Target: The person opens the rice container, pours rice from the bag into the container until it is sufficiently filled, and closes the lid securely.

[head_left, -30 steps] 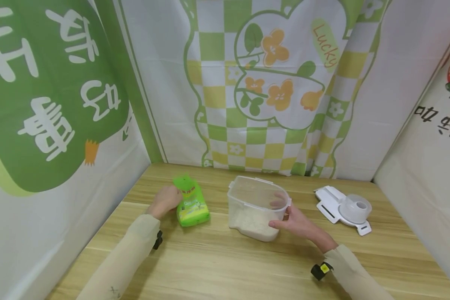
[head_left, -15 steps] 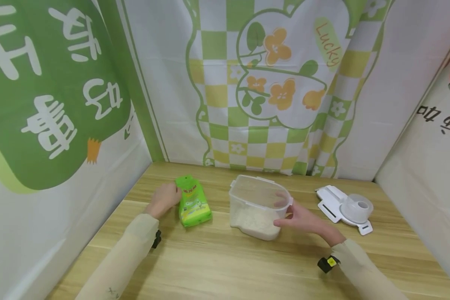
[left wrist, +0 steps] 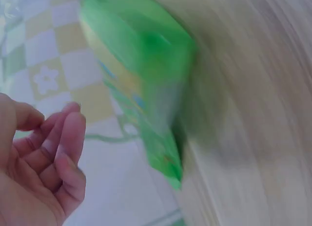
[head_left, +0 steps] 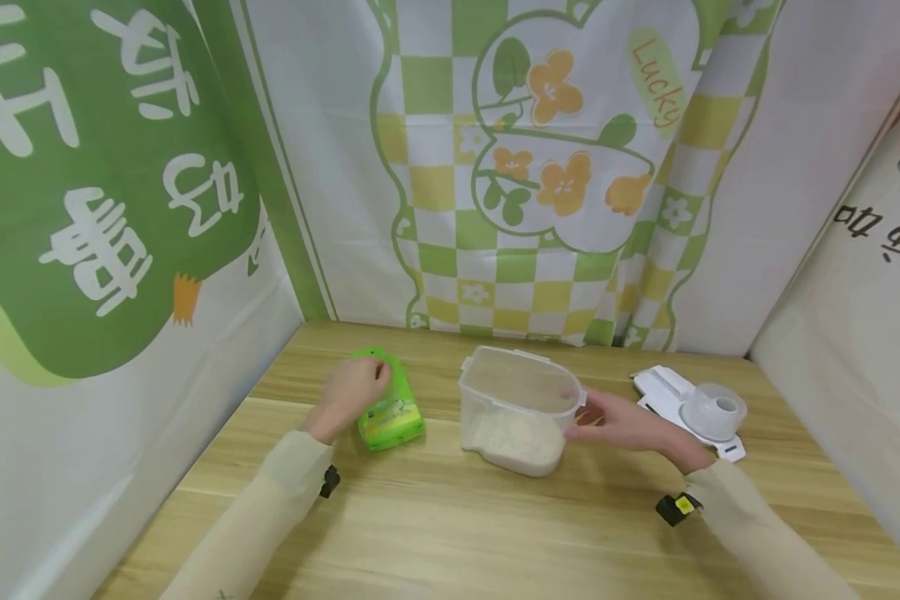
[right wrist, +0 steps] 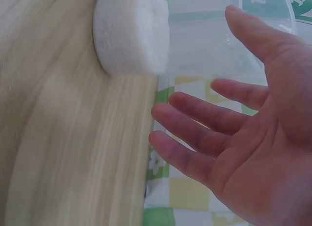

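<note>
Clear container stands in from the middle of the table's far edge; the right hand is beside it, fingers apart, gripping nothing. Over the green packet, toward the far left corner, hangs the loosely curled, unladen left hand. Steadying the container likely wants thumb and fingers opposed.

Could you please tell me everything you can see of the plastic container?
The container is translucent, apparently plastic, with tabs along its rim and one rounded end. It stands upright and uncovered on the table, its lower part filled with whitish, grainy contents. The right hand is spread at its rounded end; contact is unclear.
</note>
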Motion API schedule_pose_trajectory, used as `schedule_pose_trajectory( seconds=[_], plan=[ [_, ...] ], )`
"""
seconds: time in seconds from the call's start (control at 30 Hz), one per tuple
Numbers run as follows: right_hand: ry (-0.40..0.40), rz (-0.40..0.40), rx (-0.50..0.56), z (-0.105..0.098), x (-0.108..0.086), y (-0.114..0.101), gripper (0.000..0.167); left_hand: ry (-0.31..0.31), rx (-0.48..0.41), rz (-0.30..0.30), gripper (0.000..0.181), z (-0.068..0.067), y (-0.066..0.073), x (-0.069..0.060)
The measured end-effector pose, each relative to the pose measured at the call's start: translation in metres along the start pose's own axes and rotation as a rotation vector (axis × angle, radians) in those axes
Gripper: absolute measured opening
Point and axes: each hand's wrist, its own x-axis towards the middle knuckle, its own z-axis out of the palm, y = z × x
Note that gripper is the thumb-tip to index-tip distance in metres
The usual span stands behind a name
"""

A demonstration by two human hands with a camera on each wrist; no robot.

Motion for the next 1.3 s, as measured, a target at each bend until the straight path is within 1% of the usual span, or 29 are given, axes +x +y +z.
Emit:
schedule_pose_trajectory(
  seconds=[0.07, 0.13, 0.23, 0.3, 0.37, 0.47, 0.5, 0.57, 0.67, 0.73, 0.8, 0.93, 1.07, 1.2, 1.3],
  plan=[
    [-0.002, 0.001, -0.025, -0.005, -0.002, 0.001, 0.057, -0.011, -0.057, 0.033, 0.038, 0.0, 0.011, -0.001],
    [0.004, -0.001, -0.049, -0.009, -0.004, 0.002, 0.051, -0.033, -0.139, 0.069, 0.037, 0.001, 0.019, -0.001],
    [0.033, 0.007, -0.087, -0.017, -0.007, 0.002, 0.048, -0.067, -0.252, 0.124, 0.03, 0.004, 0.028, -0.003],
    [0.062, 0.031, -0.112, -0.021, -0.01, 0.004, 0.048, -0.081, -0.305, 0.155, 0.027, 0.006, 0.033, -0.004],
    [0.092, 0.055, -0.136, -0.025, -0.013, 0.006, 0.048, -0.083, -0.328, 0.195, 0.027, 0.009, 0.036, -0.005],
    [0.133, 0.103, -0.162, -0.032, -0.017, 0.009, 0.048, -0.088, -0.362, 0.236, 0.032, 0.013, 0.039, -0.005],
    [0.145, 0.106, -0.169, -0.034, -0.019, 0.01, 0.047, -0.098, -0.372, 0.247, 0.033, 0.015, 0.04, -0.005],
    [0.172, 0.105, -0.188, -0.04, -0.022, 0.01, 0.046, -0.13, -0.4, 0.273, 0.036, 0.018, 0.041, -0.005],
    [0.211, 0.106, -0.226, -0.046, -0.027, 0.014, 0.045, -0.198, -0.457, 0.303, 0.043, 0.022, 0.043, -0.005],
    [0.23, 0.114, -0.254, -0.051, -0.031, 0.017, 0.044, -0.239, -0.493, 0.315, 0.052, 0.025, 0.046, -0.006],
    [0.248, 0.128, -0.266, -0.054, -0.034, 0.021, 0.044, -0.269, -0.525, 0.312, 0.062, 0.028, 0.049, -0.006],
    [0.275, 0.124, -0.272, -0.06, -0.038, 0.028, 0.041, -0.291, -0.584, 0.315, 0.075, 0.034, 0.057, -0.005],
    [0.298, 0.124, -0.292, -0.065, -0.041, 0.033, 0.04, -0.294, -0.63, 0.317, 0.08, 0.038, 0.064, -0.003],
    [0.317, 0.145, -0.323, -0.069, -0.043, 0.038, 0.04, -0.315, -0.678, 0.3, 0.085, 0.044, 0.068, -0.002],
    [0.326, 0.163, -0.355, -0.072, -0.047, 0.041, 0.043, -0.341, -0.732, 0.292, 0.091, 0.049, 0.069, -0.001]
  ],
)
